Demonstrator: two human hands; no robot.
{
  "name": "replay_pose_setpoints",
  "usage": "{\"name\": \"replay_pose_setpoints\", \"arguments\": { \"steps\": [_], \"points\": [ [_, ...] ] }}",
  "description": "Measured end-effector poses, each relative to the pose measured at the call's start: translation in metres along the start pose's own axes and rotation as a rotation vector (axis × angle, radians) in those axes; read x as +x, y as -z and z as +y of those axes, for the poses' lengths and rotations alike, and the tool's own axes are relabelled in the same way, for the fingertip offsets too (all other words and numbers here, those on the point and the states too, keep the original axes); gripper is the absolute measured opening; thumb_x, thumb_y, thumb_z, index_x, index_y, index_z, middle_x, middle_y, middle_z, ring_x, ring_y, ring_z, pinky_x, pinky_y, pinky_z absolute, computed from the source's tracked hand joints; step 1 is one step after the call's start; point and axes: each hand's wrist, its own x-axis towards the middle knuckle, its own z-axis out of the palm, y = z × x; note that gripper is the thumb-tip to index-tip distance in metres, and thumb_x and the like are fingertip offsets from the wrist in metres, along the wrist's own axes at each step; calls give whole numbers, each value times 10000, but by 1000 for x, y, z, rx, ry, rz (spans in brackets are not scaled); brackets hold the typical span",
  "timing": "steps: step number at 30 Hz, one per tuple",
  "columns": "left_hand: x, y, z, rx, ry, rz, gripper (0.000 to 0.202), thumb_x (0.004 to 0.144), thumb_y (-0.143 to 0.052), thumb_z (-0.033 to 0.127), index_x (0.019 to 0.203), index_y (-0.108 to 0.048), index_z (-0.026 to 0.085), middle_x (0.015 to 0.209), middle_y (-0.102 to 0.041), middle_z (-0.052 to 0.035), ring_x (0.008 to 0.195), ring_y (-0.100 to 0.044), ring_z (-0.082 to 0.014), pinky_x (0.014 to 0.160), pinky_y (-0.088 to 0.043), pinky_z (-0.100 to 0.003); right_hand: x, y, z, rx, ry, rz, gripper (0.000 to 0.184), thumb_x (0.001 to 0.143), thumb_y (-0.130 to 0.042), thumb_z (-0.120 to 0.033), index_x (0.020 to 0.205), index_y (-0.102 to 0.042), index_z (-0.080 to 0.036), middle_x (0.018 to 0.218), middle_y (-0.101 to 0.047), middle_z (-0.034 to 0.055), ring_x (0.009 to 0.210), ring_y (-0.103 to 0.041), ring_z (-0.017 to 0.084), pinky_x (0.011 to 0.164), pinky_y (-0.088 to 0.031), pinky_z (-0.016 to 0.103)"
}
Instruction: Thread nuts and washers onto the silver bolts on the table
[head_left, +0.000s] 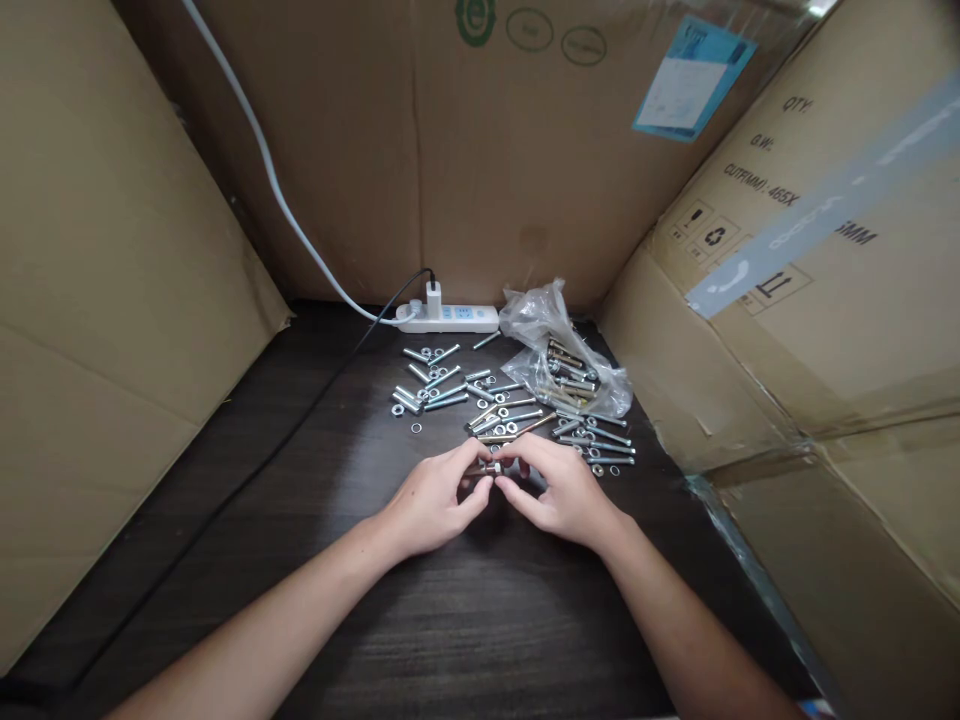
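Observation:
My left hand point(439, 497) and my right hand point(559, 492) meet over the dark table, fingertips almost touching. Between them is a small metal bolt with a hex nut point(493, 468) at its visible end. The left thumb and fingers are closed around the bolt's shaft, partly hiding it. My right thumb and forefinger pinch at the nut end. Just beyond the fingers lie loose bolts point(517, 415), metal sleeves point(407, 403), nuts point(482, 404) and thin washers point(416, 428), some silver and some brassy.
A clear plastic bag point(611, 390) with more bolts lies at the back right. Behind the hardware is a white power strip point(480, 319) with a plugged-in charger point(433, 300). A black cable point(300, 425) crosses the table's left side. Cardboard walls point(337, 180) enclose the back and sides.

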Motion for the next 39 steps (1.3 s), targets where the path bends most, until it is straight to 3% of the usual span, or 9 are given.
{"name": "replay_pose_setpoints", "arguments": {
  "steps": [13, 20, 26, 31, 36, 39],
  "points": [
    [1, 2, 1, 81, -16, 22, 150, 844, -457, 209, 986, -505, 210, 832, -627, 19, 675, -570, -112, 615, -434, -211, 0, -4, 4, 35, -3, -25, 160, 869, -534, -258, 1014, -568, -199, 917, -635, 41, 764, -580, 142, 710, -452, 263],
    [0, 3, 1, 185, -48, 36, 152, 846, -459, 230, 985, -516, 209, 791, -608, 15, 644, -545, -115, 585, -405, -212, 1, -6, 1, 11, -52, -52, 116, 892, -495, -256, 958, -565, -191, 848, -623, 35, 762, -564, 148, 684, -432, 261],
    [0, 2, 2, 56, -32, -4, 158, 869, -441, 260, 1009, -496, 212, 865, -614, -1, 715, -565, -126, 643, -431, -222, 2, -7, 1, -20, -62, -57, 122, 899, -473, -275, 890, -559, -189, 772, -604, 20, 678, -546, 137, 631, -409, 253],
    [1, 5, 3, -25, -5, 13, 273, 896, -419, 300, 1152, -462, 216, 912, -611, -11, 796, -569, -148, 715, -437, -250, -1, -6, 5, 14, -35, 61, 111, 887, -486, -278, 860, -544, -187, 737, -584, 19, 632, -521, 130, 608, -399, 248],
    [4, 9, -2, 17, -6, 28, 309, 946, -304, 321, 794, -524, 166, 737, -553, 5, 703, -513, -131, 675, -392, -240, -3, -4, 13, 87, -102, 244, 100, 886, -476, -256, 841, -528, -183, 736, -572, 19, 615, -501, 127, 581, -386, 243],
    [5, 9, -4, -5, -10, 18, 302, 950, -306, 332, 765, -479, 168, 694, -509, 23, 654, -475, -114, 628, -369, -224, -3, -4, 15, 113, -139, 279, 118, 892, -456, -254, 823, -522, -184, 716, -554, 15, 619, -498, 131, 589, -385, 248]
  ]
}}
